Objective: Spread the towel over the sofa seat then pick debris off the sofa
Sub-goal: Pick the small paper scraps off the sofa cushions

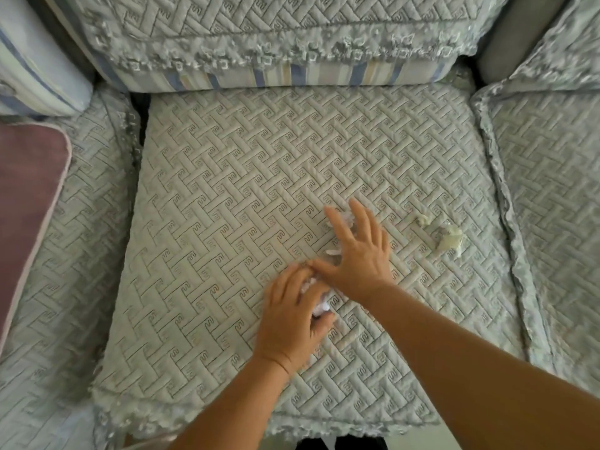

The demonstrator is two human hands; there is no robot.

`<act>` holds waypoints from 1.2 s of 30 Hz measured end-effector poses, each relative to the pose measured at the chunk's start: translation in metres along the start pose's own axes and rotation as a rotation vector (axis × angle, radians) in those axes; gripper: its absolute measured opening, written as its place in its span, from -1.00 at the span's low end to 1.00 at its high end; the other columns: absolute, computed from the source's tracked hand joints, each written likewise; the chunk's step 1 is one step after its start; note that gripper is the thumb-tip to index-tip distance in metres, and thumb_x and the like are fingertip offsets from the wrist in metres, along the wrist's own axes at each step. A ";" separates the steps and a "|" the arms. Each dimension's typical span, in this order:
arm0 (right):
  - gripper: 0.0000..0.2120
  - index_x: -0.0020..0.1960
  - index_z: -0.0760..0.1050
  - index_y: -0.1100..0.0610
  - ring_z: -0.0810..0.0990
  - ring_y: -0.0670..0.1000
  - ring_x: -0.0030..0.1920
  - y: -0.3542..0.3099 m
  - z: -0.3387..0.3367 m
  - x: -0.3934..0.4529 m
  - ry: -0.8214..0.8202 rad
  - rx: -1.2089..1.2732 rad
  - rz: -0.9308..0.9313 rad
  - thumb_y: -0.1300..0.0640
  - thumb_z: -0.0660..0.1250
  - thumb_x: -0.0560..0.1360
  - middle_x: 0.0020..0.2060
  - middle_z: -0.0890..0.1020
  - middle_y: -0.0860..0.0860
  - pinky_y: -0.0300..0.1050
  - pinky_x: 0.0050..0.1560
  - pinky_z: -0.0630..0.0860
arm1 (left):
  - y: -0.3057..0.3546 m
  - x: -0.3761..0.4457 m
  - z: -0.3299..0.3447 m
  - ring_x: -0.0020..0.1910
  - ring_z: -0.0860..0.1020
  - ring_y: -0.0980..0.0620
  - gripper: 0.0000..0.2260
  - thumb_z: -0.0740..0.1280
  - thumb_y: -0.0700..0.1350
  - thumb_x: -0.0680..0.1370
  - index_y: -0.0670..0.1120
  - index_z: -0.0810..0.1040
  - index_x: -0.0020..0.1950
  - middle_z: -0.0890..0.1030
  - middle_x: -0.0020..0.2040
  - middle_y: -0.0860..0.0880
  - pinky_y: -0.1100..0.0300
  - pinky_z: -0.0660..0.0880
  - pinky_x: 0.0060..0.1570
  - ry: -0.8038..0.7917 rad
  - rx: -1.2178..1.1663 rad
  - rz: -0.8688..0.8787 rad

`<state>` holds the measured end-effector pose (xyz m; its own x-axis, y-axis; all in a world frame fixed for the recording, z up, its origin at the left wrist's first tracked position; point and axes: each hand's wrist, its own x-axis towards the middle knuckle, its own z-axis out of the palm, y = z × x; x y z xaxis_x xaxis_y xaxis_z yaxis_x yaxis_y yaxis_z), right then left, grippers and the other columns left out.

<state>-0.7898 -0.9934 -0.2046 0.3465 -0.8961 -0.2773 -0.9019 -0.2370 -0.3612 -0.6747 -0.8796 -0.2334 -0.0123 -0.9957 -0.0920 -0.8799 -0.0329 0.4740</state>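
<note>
I am looking straight down at the sofa seat [227, 190], which is covered by a quilted, pale grey-green towel [201, 287] lying flat, its frilled edge hanging at the front. My left hand [293, 315] is curled around a small wad of white scraps [319, 308], holding it just above the fabric. My right hand [357, 251] is spread open with its fingers straight, reaching over more white scraps [334, 251] that peek out beneath the palm. To the right, well apart from both hands, lie two pale yellowish bits of debris [449, 237] and [423, 219]. These scraps look light, soft and crumbly, like torn tissue, so I judge that a gentle fingertip pinch from above should lift them, while rubbing would likely shred them into the stitching. A mauve cushion [29, 196] sits at the far left.
</note>
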 end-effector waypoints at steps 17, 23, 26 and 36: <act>-0.84 0.07 0.46 0.16 0.53 0.11 -0.09 0.068 -0.040 0.003 0.320 0.259 0.023 0.13 0.26 0.52 0.05 0.45 0.10 0.00 -0.13 0.57 | 0.070 0.115 -0.018 -0.37 0.41 0.04 -0.74 0.12 0.00 0.61 -0.15 0.47 -0.09 0.46 -0.29 0.05 0.21 0.24 -0.47 0.170 -0.157 0.000; -0.81 0.04 0.55 0.00 0.42 0.16 0.06 0.134 -0.044 0.012 0.361 0.059 0.057 0.03 0.36 0.43 -0.03 0.53 0.02 0.07 0.10 0.37 | 0.134 0.158 0.010 -0.47 0.31 0.19 -0.75 0.13 0.02 0.60 -0.11 0.47 -0.11 0.36 -0.40 0.13 0.24 0.18 -0.50 0.201 -0.232 -0.073; -0.73 0.05 0.51 -0.08 0.42 0.13 0.07 0.144 -0.034 0.008 0.296 0.033 0.033 -0.01 0.43 0.36 0.02 0.51 0.00 0.05 0.10 0.39 | 0.137 0.165 0.018 -0.49 0.34 0.15 -0.77 0.13 0.03 0.60 -0.07 0.45 -0.13 0.37 -0.43 0.12 0.23 0.20 -0.52 0.226 -0.243 -0.164; -0.82 0.14 0.37 0.05 0.59 0.11 -0.16 0.145 -0.091 0.024 0.132 0.288 0.163 0.10 0.22 0.54 0.06 0.47 0.01 -0.03 -0.20 0.56 | 0.174 0.202 -0.018 -0.46 0.42 0.13 -0.75 0.11 0.01 0.61 -0.09 0.48 -0.10 0.48 -0.37 0.10 0.19 0.35 -0.50 0.279 -0.301 -0.192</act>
<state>-0.9353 -1.0835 -0.1822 0.1508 -0.9587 -0.2410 -0.8264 0.0115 -0.5629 -0.8219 -1.0877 -0.1536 0.3024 -0.9530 0.0175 -0.6762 -0.2016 0.7086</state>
